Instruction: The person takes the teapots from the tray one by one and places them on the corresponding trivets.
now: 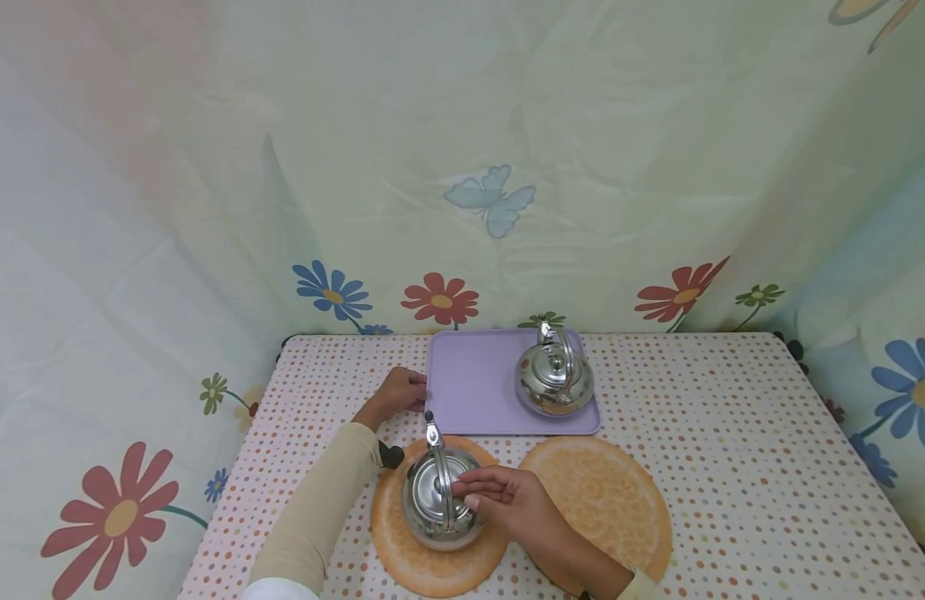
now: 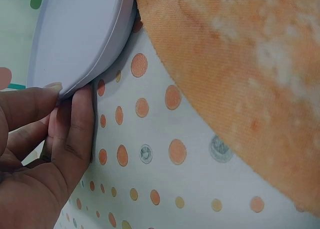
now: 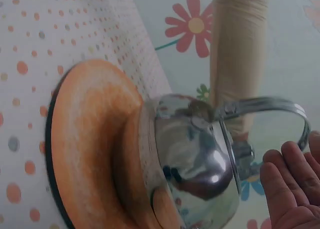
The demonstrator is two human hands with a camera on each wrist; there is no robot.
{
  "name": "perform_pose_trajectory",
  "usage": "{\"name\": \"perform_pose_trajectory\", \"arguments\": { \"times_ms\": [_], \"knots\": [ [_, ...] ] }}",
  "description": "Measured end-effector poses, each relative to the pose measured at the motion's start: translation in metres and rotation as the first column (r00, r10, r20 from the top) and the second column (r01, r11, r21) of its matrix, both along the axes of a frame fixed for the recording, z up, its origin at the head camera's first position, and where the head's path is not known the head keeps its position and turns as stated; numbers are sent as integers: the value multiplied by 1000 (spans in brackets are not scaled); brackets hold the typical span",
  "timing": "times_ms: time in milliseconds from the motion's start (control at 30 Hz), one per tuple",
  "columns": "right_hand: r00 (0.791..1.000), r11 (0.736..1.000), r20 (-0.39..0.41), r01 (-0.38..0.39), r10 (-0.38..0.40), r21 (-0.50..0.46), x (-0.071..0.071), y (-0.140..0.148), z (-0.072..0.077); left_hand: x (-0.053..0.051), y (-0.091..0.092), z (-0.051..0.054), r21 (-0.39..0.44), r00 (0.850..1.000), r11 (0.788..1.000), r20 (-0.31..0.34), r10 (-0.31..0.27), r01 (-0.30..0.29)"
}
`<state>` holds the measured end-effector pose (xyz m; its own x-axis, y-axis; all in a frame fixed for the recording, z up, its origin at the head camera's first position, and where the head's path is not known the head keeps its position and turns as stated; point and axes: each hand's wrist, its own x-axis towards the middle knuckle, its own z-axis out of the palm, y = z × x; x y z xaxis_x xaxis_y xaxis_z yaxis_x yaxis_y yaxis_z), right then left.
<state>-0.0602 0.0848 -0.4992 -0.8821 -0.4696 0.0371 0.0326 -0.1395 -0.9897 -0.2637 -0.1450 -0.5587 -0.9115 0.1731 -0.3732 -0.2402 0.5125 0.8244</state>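
Observation:
At the left edge of a lilac tray [image 1: 470, 375], my left hand [image 1: 401, 390] pinches the rim. The left wrist view shows the thumb on top and the fingers beneath. A shiny steel kettle [image 1: 462, 527] with an arched handle stands on the left orange-slice mat [image 1: 402, 562]. My right hand [image 1: 518, 508] is beside this kettle's handle. In the right wrist view its fingers [image 3: 280, 189] reach toward the handle, fairly straight and not wrapped round it. A second steel kettle [image 1: 541, 398] stands on the right part of the tray.
Another orange-slice mat [image 1: 605, 500] lies to the right, partly under my right forearm. A dotted cloth [image 1: 732, 467] covers the table. Behind the table hangs a curtain [image 1: 357, 167] printed with flowers and butterflies.

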Motion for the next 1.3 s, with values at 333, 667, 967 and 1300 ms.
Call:
{"name": "perform_pose_trajectory", "arguments": {
  "times_ms": [333,667,967,1300],
  "knots": [
    [985,989,-121,134,-126,58,-13,23,-9,1,2,0,-2,1000,1000,-3,14,-14],
    [944,948,-206,289,-259,135,-24,41,-4,0,-1,-2,-27,1000,1000,-22,7,-8],
    [902,924,-272,371,-337,86,-34,55,0,-2,-3,-5,-7,1000,1000,-22,4,-4],
    [841,859,-273,505,-467,85,-43,75,7,-1,-2,-4,5,1000,1000,-7,3,-3]
  ]
}}
